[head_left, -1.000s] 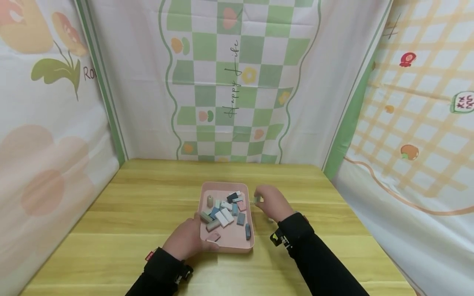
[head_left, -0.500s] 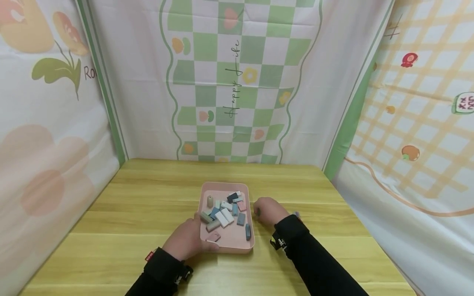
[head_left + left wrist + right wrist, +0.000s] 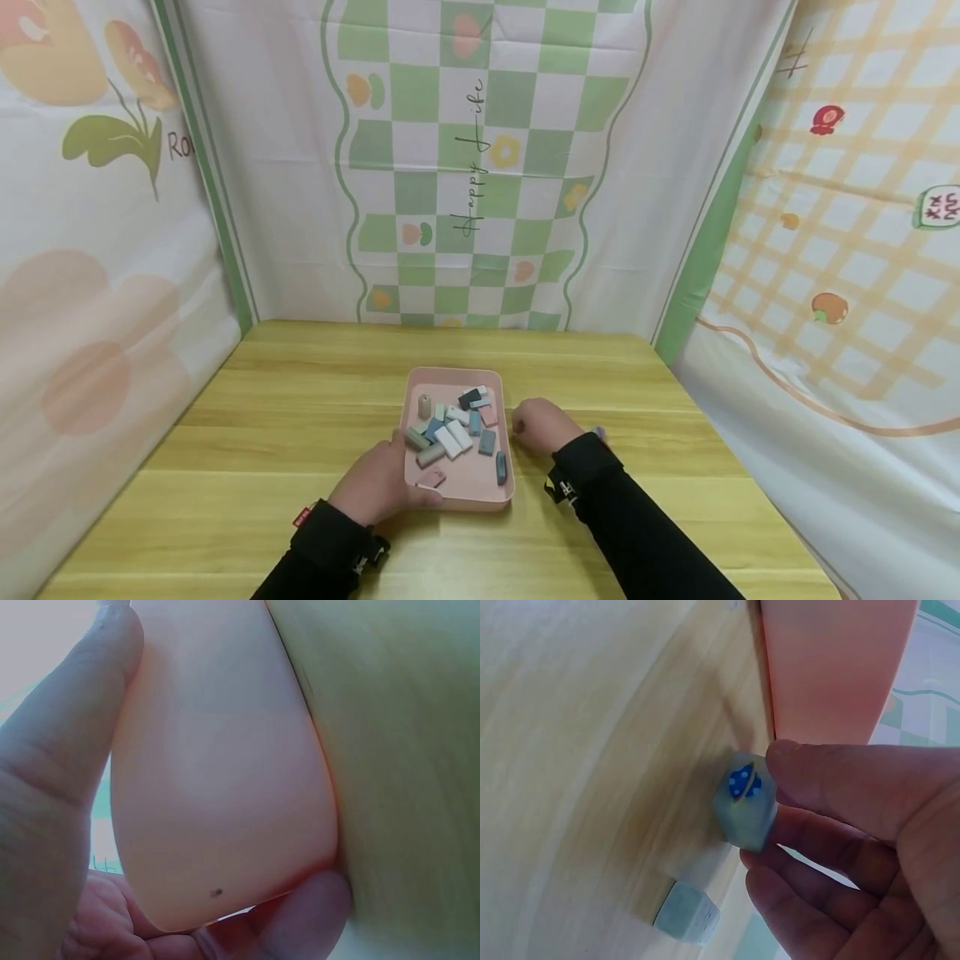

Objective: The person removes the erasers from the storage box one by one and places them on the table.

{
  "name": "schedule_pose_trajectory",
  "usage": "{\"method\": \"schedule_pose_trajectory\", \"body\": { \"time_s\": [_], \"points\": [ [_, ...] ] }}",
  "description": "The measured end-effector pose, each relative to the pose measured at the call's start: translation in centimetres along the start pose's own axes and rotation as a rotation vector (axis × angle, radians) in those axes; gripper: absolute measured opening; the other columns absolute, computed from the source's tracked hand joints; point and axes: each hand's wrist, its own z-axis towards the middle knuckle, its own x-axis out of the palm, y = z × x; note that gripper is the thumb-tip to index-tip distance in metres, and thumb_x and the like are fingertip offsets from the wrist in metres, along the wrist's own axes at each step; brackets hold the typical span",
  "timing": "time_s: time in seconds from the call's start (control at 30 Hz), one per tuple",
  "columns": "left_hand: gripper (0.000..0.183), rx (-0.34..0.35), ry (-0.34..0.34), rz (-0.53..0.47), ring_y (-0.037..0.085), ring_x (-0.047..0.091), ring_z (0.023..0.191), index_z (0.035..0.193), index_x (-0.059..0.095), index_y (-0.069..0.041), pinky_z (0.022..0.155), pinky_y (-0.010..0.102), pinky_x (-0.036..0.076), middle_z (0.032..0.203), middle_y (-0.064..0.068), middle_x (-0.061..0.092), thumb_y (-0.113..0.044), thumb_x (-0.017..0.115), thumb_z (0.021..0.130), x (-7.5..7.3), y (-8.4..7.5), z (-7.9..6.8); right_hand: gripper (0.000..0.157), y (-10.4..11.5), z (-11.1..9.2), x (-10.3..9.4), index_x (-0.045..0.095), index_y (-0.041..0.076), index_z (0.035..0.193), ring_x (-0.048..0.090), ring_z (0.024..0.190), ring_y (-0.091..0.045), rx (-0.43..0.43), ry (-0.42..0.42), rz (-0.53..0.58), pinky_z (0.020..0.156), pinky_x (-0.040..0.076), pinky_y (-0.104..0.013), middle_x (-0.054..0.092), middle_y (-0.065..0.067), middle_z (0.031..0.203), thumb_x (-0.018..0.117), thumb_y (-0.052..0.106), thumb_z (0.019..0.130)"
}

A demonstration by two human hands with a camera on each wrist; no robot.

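Note:
A pink tray [image 3: 472, 492] stands on the wooden table and holds several small blocks in white, grey, blue, pink and beige, heaped mostly in its middle. At its near left corner, my left hand [image 3: 378, 483] grips the tray, thumb over the near rim and fingers along the left wall. Just outside the tray's right wall is my right hand [image 3: 546, 427], low by the table. In the right wrist view, its thumb and fingers pinch a small pale green block [image 3: 746, 814] with a blue planet print; the head view hides this block.
Another pale green block [image 3: 686, 911] lies on the table close to my right hand, seen in the right wrist view. Patterned cloth [image 3: 480, 167] hangs behind the table and along both sides.
My right hand has moved down towards the table beside the tray, and the block in its fingers has gone out of the head view. The left hand and tray have stayed put.

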Motion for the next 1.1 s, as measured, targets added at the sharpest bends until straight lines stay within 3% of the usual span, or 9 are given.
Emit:
{"method": "schedule_pose_trajectory", "body": {
  "time_s": [0.23, 0.47, 0.7, 0.8, 0.93, 1.0, 1.1],
  "points": [
    [0.132, -0.018, 0.007, 0.005, 0.037, 0.065, 0.125, 0.156, 0.036, 0.015, 0.106, 0.055, 0.053, 0.14, 0.031, 0.063, -0.059, 0.098, 0.067, -0.1, -0.1, -0.1, 0.029, 0.4, -0.1, 0.0, 0.068, 0.013, 0.067, 0.047, 0.064, -0.015, 0.04, 0.013, 0.025, 0.064, 0.041, -0.031, 0.057, 0.002, 0.067, 0.072, 0.001, 0.094],
    [0.132, -0.014, -0.002, 0.006, 0.037, 0.065, 0.125, 0.156, 0.036, 0.016, 0.106, 0.055, 0.053, 0.14, 0.031, 0.063, -0.058, 0.098, 0.067, -0.1, -0.2, -0.1, 0.032, 0.5, -0.4, -0.1, 0.067, 0.013, 0.066, 0.045, 0.062, -0.014, 0.01, 0.003, 0.014, 0.064, 0.039, -0.03, 0.053, 0.003, 0.064, 0.071, 0.003, 0.096],
    [0.132, -0.004, -0.004, 0.005, 0.036, 0.066, 0.124, 0.156, 0.036, 0.016, 0.105, 0.054, 0.054, 0.139, 0.031, 0.064, -0.058, 0.098, 0.067, 0.0, -0.1, -0.1, 0.037, 0.8, -0.5, -0.2, 0.062, 0.013, 0.062, 0.043, 0.058, -0.014, 0.054, 0.032, 0.01, 0.061, 0.036, -0.029, 0.047, 0.003, 0.06, 0.068, 0.006, 0.098],
    [0.132, 0.001, -0.008, 0.007, 0.035, 0.067, 0.122, 0.156, 0.036, 0.016, 0.104, 0.053, 0.055, 0.137, 0.03, 0.065, -0.058, 0.098, 0.066, 0.0, -0.1, -0.1, 0.036, 1.2, -0.6, -0.3, 0.065, 0.011, 0.064, 0.049, 0.061, -0.016, 0.061, 0.023, -0.013, 0.064, 0.042, -0.032, 0.053, 0.0, 0.064, 0.067, 0.004, 0.099],
    [0.132, 0.007, -0.012, 0.019, 0.036, 0.068, 0.12, 0.156, 0.036, 0.017, 0.102, 0.054, 0.055, 0.134, 0.03, 0.066, -0.058, 0.098, 0.066, 0.0, 0.0, -0.1, 0.019, 2.6, -1.0, -0.8, 0.081, 0.005, 0.089, 0.07, 0.089, -0.025, 0.037, -0.088, -0.026, 0.085, 0.059, -0.042, 0.074, -0.008, 0.094, 0.065, -0.002, 0.099],
    [0.132, 0.01, -0.011, 0.027, 0.038, 0.068, 0.121, 0.155, 0.036, 0.017, 0.102, 0.054, 0.055, 0.134, 0.031, 0.066, -0.058, 0.098, 0.066, -0.1, -0.1, -0.1, 0.021, 3.4, -1.3, -1.1, 0.083, 0.005, 0.107, 0.072, 0.106, -0.029, 0.001, -0.154, -0.019, 0.096, 0.059, -0.046, 0.077, -0.012, 0.11, 0.065, -0.003, 0.099],
    [0.132, 0.007, -0.012, 0.03, 0.039, 0.067, 0.122, 0.155, 0.036, 0.017, 0.102, 0.054, 0.055, 0.135, 0.031, 0.065, -0.059, 0.097, 0.066, -0.2, -0.1, -0.1, 0.023, 4.8, -1.5, -1.2, 0.08, 0.006, 0.119, 0.072, 0.111, -0.028, -0.069, -0.185, 0.013, 0.097, 0.058, -0.046, 0.077, -0.01, 0.116, 0.068, 0.002, 0.1]
  ]
}}
